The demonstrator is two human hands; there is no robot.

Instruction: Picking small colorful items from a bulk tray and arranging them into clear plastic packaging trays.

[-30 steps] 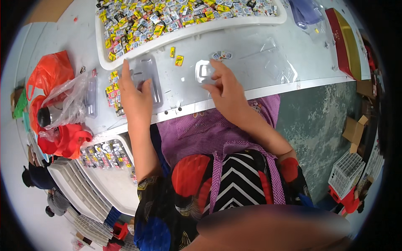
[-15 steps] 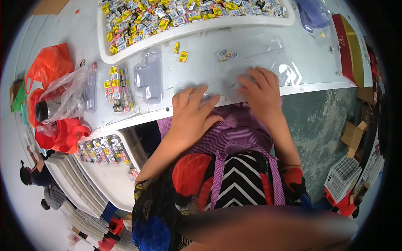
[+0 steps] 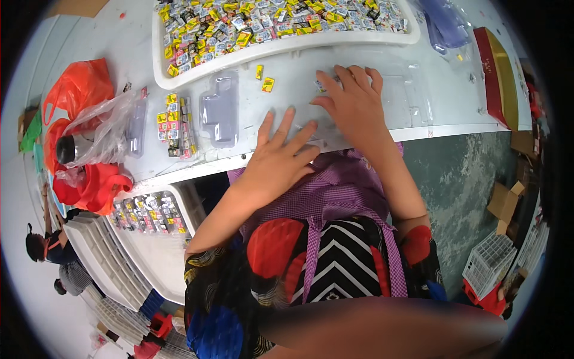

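Observation:
My left hand rests at the table's front edge, its fingers spread and holding nothing visible. Farther forward, my right hand is over the tabletop with fingers apart. Its thumb and index finger are beside small white printed pieces, which the hand partly covers. Left of these lie two small yellow boxes. A clear moulded plastic piece lies left of my left hand. Beyond it, a clear pack holds rows of tiny coloured boxes. Faint transparent plastic lies right of my right hand.
A white tray heaped with tiny boxes spans the far side. Clear plastic pieces and a red-and-gold box are at right. Orange bags and a dark-lidded flask stand left. Below, a white tray holds filled packs.
My right hand has moved forward and left to the white pieces. My left hand stays near the table edge, its fingers more spread. The view has shifted slightly.

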